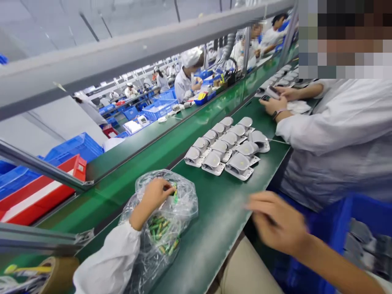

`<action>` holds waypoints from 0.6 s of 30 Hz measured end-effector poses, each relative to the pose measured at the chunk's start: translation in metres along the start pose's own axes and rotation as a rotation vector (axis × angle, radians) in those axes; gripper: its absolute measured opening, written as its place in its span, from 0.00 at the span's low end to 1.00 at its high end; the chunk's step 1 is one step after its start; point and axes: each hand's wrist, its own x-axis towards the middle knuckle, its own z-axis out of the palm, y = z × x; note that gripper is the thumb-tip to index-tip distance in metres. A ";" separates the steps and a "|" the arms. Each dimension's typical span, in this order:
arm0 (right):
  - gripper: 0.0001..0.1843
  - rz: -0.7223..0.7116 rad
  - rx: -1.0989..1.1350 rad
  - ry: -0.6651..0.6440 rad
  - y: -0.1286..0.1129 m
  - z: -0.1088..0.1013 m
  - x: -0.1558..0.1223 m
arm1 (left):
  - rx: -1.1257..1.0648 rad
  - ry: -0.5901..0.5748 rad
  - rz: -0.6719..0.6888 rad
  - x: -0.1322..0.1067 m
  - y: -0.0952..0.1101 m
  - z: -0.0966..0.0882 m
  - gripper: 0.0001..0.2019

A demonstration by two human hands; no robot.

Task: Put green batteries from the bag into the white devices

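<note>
My left hand [155, 195] reaches over a clear plastic bag [190, 200] on the green bench. Its thumb and fingertips are pinched together on a small green piece [175, 195]. Lower in the bag lies a heap of small green-and-gold pieces [159, 227], too small to name surely. My right hand [278, 222] hangs in the air by the bench's near edge, apart from the bag. Motion smears its fingers, which look partly bent, and nothing can be made out in them. Beyond the bag stand rows of grey-white plastic housings [220, 148] with rounded tops.
A co-worker [339, 134] in white sits at the right, handling a grey part. A blue bin [339, 228] with grey parts stands below right. At lower left is a tape roll [63, 273] with tools inside. A metal rail [147, 45] crosses above; red trays [61, 179] lie left.
</note>
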 end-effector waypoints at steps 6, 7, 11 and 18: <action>0.12 0.083 0.110 -0.403 0.012 0.212 0.130 | -0.061 -0.111 -0.208 0.011 0.006 0.008 0.08; 0.12 0.177 0.094 -0.411 0.019 0.235 0.140 | -0.072 -0.093 -0.197 0.012 0.002 0.009 0.07; 0.14 0.358 0.110 -0.277 0.041 0.280 0.134 | -0.273 -0.037 -0.204 0.009 -0.024 0.005 0.13; 0.15 0.598 0.519 -0.301 0.047 0.270 0.123 | -0.576 0.194 -0.289 0.012 -0.014 -0.027 0.25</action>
